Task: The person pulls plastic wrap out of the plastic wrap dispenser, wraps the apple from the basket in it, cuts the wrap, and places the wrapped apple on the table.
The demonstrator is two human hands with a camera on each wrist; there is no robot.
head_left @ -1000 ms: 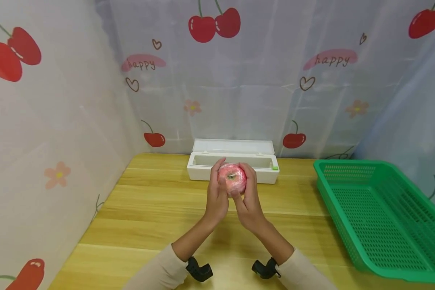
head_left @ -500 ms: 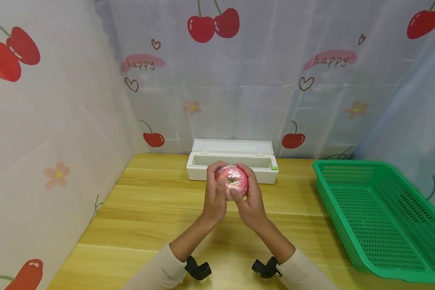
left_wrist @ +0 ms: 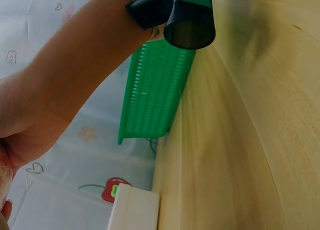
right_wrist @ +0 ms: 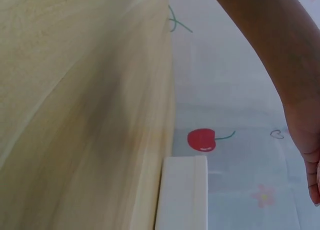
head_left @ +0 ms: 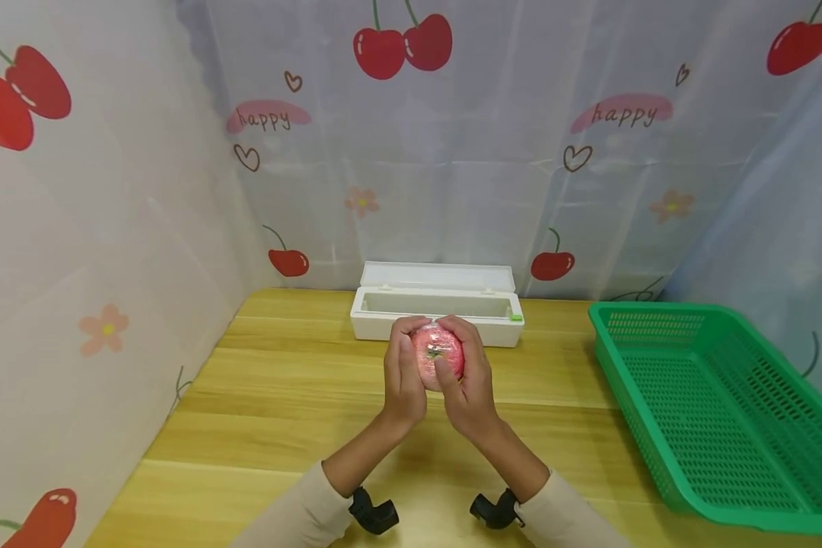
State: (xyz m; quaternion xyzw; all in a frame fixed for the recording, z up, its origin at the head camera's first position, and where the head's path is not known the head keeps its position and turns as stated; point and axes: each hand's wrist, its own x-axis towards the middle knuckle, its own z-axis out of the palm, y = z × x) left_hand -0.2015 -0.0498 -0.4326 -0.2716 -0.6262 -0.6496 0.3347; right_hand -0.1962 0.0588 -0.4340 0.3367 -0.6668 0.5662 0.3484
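A red apple [head_left: 430, 358], covered in shiny clear wrap, is held up above the table between both hands in the head view. My left hand [head_left: 404, 373] curves round its left side. My right hand [head_left: 471, 380] grips the right side, its thumb lying across the front near the stem. The apple's far side and underside are hidden. Just a sliver of the wrapped apple [left_wrist: 4, 177] shows at the left wrist view's edge. Behind the hands stands a long white box [head_left: 438, 332] with its lid raised and a small green piece at its right end.
To the right, a green plastic basket [head_left: 633, 396] with perforated sides sits on the wood-grain table [head_left: 281, 396]. Curtains [head_left: 452, 190] printed with cherries enclose the back and sides. Black camera mounts [head_left: 374, 511] are worn on both wrists.
Both hands have come slightly nearer the body with the apple, which has turned between them. Over its top the fingers have shifted. The box and basket stay put.
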